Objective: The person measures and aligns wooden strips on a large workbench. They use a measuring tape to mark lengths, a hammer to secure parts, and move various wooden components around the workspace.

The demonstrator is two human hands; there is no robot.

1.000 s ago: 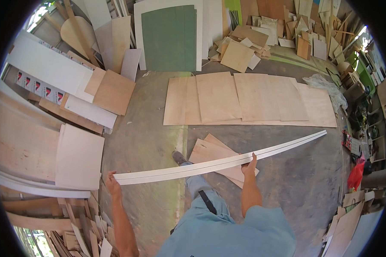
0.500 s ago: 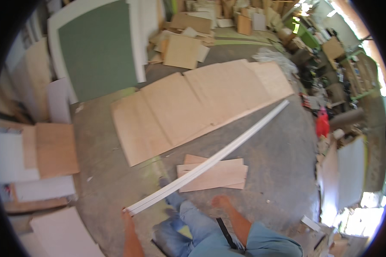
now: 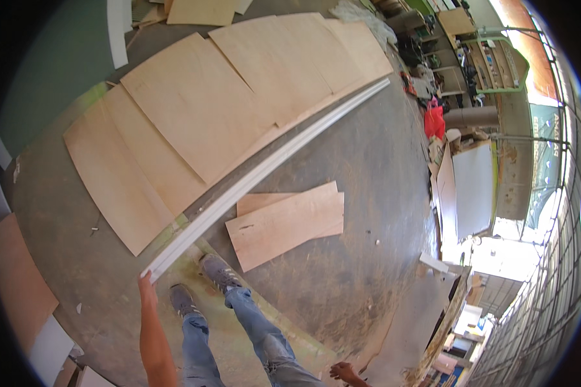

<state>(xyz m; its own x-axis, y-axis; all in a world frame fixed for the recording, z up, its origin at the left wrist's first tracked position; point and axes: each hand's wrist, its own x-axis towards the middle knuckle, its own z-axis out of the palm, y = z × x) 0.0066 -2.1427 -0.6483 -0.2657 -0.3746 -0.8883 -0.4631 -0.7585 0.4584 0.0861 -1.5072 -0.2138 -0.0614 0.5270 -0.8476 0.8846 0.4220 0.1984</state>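
Observation:
A long white strip of board, narrow and grooved along its length, runs from my left hand up to the far right, beside the row of plywood sheets. My left hand grips its near end, fingers wrapped at the edge. The far end is low, by the floor next to the last sheet. At the lower edge my right hand hangs away from the strip, its fingers loosely bent and apart, holding nothing visible. Two short plywood pieces lie crossed on the floor to the right of the strip.
Large overlapping plywood sheets spread over the floor ahead. A green panel stands at the far left, with a brown board nearer. Cluttered shelves, a red bag and leaning boards line the right side.
The strip has swung closer alongside the plywood sheets, still in my left hand. My view has shifted, and my right hand now shows lower, near the bottom edge.

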